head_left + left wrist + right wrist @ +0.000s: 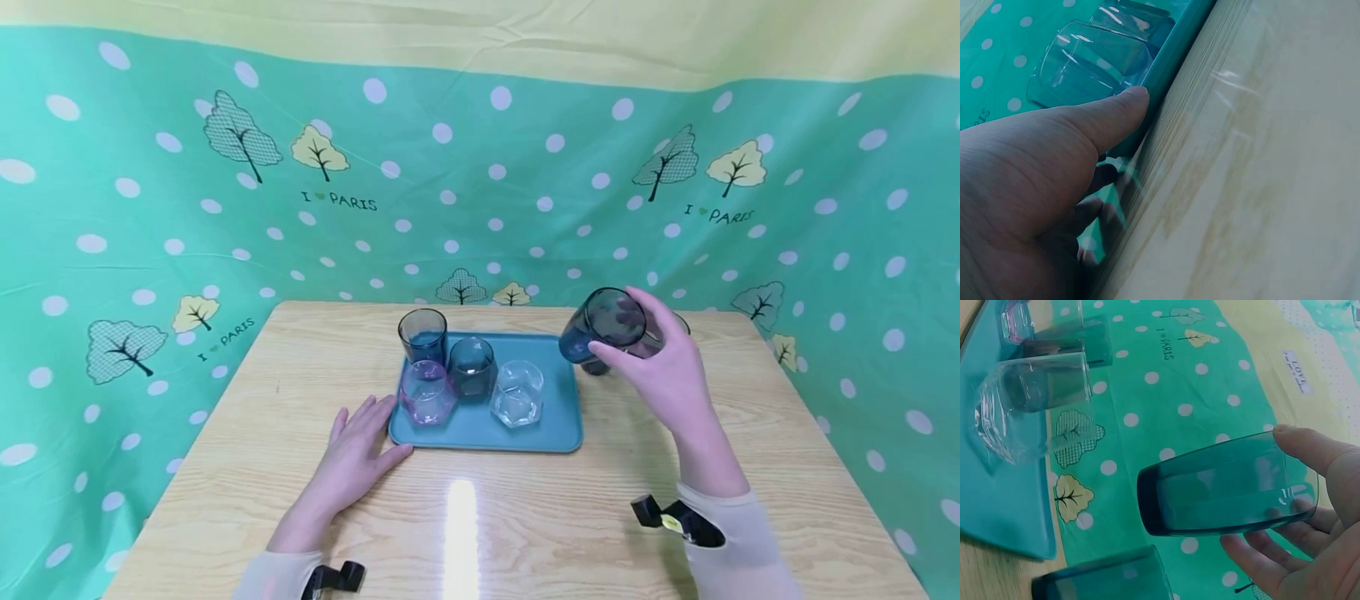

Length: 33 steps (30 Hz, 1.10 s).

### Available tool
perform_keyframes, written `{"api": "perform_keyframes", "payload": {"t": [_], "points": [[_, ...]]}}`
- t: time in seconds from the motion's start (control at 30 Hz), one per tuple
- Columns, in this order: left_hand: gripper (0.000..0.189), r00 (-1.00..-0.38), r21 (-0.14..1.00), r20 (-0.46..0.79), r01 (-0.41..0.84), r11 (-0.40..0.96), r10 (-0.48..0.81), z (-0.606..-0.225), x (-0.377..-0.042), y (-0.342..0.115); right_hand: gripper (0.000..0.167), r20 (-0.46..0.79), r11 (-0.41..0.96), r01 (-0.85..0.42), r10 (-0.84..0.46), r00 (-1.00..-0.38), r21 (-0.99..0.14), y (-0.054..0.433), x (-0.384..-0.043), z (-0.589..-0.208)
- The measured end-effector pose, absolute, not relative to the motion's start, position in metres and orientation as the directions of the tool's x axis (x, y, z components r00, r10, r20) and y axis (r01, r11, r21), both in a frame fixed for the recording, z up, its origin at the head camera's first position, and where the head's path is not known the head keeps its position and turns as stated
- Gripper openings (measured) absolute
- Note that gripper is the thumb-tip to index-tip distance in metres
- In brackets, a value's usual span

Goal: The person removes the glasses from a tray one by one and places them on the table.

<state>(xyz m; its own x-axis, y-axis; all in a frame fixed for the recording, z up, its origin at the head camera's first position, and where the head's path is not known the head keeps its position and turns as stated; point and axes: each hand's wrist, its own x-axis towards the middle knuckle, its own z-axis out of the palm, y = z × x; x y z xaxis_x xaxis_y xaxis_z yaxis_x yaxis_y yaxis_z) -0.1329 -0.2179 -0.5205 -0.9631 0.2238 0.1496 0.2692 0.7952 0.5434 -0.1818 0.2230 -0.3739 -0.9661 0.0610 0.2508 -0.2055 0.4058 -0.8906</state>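
- On the counter (570, 517), toward its back edge, lies a blue-green tray (561, 417) with four glasses; a polka-dot cloth (525, 162) hangs behind.
- At the tray's back left corner stands a tall smoky-blue tumbler (423, 335); just in front, along the left edge, sits a pink-tinted glass (428, 396).
- Near the tray's middle is a short grey glass (472, 372), and right of it a clear faceted glass (517, 398), the one nearest the tumbler in the air.
- Beyond the tray's right edge an upright tinted tumbler (1110, 576) stands, largely hidden by the right hand in the head view.
- By the tray's back right corner, raised off the counter, is the held blue-grey tumbler (581, 340). Its long axis slants: the base points down and left toward the tray, the mouth up and right.
- Near its rim, the right hand (670, 371) grips this tumbler, thumb on one side, fingers on the other, spread as wide as the glass.
- At the tray's front left corner, the left hand (356, 458) is spread and relaxed, fingers along the left edge, thumb on the front rim.
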Motion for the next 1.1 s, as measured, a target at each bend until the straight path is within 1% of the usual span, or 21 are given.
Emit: {"api": "perform_keyframes", "payload": {"t": [0.3,0.53,0.93,1.1], "points": [[0.087,-0.963,0.541,0.148,0.27,0.796,0.226,-0.522,-0.134,-0.218,0.092,0.196,0.418,-0.142,0.089,-0.977,-0.897,0.245,-0.172,-0.372],[0.088,-0.965,0.54,0.138,0.261,0.8,0.221,-0.522,-0.135,-0.218,0.091,0.147,0.478,-0.074,0.116,-0.982,-0.875,0.262,-0.163,-0.371],[0.087,-0.965,0.547,0.145,0.262,0.795,0.219,-0.521,-0.133,-0.219,0.096,0.149,0.56,-0.054,0.125,-0.981,-0.827,0.29,-0.157,-0.371],[0.087,-0.964,0.546,0.147,0.266,0.794,0.222,-0.521,-0.133,-0.219,0.094,0.149,0.572,-0.041,0.143,-0.978,-0.819,0.301,-0.156,-0.373]]}}
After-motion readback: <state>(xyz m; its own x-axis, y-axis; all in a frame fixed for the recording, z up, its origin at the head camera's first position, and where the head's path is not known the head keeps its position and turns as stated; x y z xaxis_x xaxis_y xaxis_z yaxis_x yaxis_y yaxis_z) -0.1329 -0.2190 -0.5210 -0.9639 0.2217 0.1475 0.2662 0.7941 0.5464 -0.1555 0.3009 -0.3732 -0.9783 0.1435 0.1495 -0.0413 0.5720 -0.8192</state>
